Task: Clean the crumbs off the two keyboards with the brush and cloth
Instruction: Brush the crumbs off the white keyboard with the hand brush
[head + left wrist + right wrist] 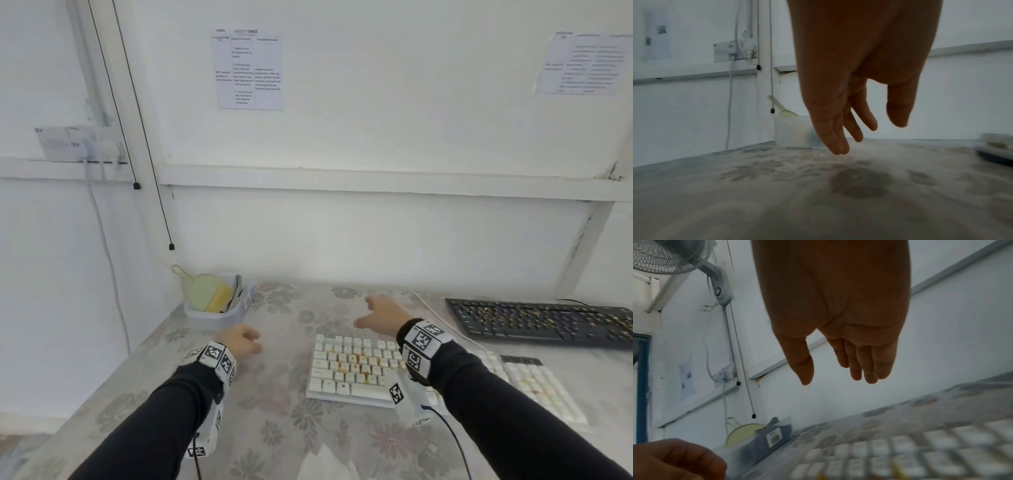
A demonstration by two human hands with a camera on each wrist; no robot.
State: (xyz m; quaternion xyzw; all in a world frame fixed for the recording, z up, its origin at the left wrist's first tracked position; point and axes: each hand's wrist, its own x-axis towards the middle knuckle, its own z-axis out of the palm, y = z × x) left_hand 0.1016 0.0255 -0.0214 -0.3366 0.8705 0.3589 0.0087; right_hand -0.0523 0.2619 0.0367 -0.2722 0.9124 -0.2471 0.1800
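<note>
A white keyboard (356, 366) with orange crumbs lies in front of me, and a black keyboard (544, 322) strewn with crumbs lies at the back right. A green brush (207, 293) with yellow bristles and a grey cloth (235, 291) stand in a clear tub (219, 315) at the back left corner. My left hand (241, 339) hovers above the table left of the white keyboard, fingers hanging loosely, empty. My right hand (380, 315) is raised over the white keyboard's far edge, fingers straight, empty. In the right wrist view the right hand (838, 369) hangs open above the blurred keys (900, 456).
A floral cloth covers the table (281, 411), which meets white walls at the back and left. A white cable (442, 322) runs between the keyboards. A white folded thing (325, 462) lies at the front edge. Cords and a wall socket (82, 144) hang at the left.
</note>
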